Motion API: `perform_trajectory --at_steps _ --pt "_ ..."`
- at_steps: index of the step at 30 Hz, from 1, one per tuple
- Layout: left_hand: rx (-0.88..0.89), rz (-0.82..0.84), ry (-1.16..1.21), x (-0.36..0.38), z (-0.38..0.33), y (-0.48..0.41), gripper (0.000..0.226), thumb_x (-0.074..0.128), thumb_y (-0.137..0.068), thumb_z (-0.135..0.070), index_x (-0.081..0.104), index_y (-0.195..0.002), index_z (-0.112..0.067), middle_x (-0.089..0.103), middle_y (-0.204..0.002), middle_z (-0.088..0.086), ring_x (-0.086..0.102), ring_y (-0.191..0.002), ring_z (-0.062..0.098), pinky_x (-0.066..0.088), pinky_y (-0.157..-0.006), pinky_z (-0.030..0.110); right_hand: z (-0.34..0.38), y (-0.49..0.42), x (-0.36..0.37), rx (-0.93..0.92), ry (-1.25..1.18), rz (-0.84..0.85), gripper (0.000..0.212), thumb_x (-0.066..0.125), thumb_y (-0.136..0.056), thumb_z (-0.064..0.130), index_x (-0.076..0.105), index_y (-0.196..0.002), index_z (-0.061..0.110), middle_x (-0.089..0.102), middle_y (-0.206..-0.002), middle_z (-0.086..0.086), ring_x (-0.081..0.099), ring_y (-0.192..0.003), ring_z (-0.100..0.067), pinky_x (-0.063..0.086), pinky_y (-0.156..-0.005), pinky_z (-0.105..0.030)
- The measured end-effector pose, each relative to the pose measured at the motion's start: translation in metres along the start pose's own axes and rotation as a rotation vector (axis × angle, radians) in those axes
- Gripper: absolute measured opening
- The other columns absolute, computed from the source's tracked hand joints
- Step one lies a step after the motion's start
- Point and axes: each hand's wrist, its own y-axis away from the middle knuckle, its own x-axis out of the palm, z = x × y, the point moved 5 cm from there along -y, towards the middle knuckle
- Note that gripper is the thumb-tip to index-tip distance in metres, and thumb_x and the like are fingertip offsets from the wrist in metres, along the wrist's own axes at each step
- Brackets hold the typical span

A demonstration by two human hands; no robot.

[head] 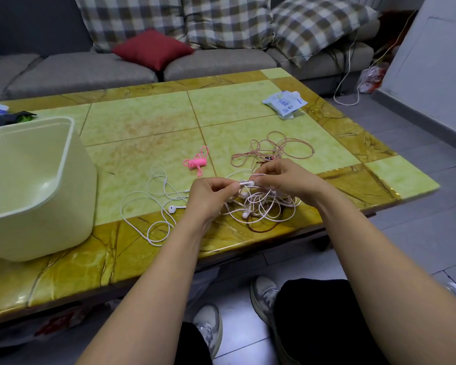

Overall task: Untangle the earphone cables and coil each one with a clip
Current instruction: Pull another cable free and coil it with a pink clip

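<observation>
Currently both forearms reach in from the near edge and meet over the table. Left hand: fingers curled, thumb and forefinger pinching the left end of a white earbud. Right hand: fingertips closed on the earbud's right end. The earbud's long axis runs left to right, roughly level, just above the tangled cables. A loose white earphone lies to the left. The coiled pink cable sits farther off, pointing far-right.
</observation>
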Motion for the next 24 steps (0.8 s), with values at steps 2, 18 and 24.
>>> perform_trajectory --at_steps 2,18,24 --pt "-0.005 0.026 0.01 0.0 0.0 0.001 0.006 0.07 -0.084 -0.002 0.074 -0.088 0.0 0.067 -0.059 -0.009 0.059 -0.055 -0.002 0.046 -0.058 0.008 -0.001 0.0 0.002 0.007 0.062 0.012 0.015 0.065 -0.091 0.024 0.075 -0.097 0.015 0.066 -0.075 0.0 0.056 -0.068 -0.011 0.039 -0.062 -0.024" --pt "0.047 -0.184 -0.089 -0.019 -0.005 -0.004 0.021 0.051 -0.089 -0.018 0.072 -0.084 -0.018 0.07 -0.085 -0.004 0.054 -0.056 0.013 0.041 -0.063 0.028 0.0 0.0 -0.032 -0.043 0.053 -0.525 0.015 0.055 -0.092 0.016 0.069 -0.086 0.013 0.062 -0.072 0.002 0.053 -0.063 -0.009 0.04 -0.058 -0.025" --pt "0.023 -0.377 0.028 -0.052 -0.001 -0.003 0.027 0.039 -0.079 -0.022 0.06 -0.063 -0.018 0.069 -0.081 -0.008 0.056 -0.07 0.015 0.042 -0.069 0.032 -0.014 0.015 -0.073 -0.006 -0.188 -0.912 0.035 0.046 -0.094 0.008 0.055 -0.127 0.016 0.059 -0.103 -0.007 0.053 -0.078 -0.01 0.043 -0.065 -0.025"
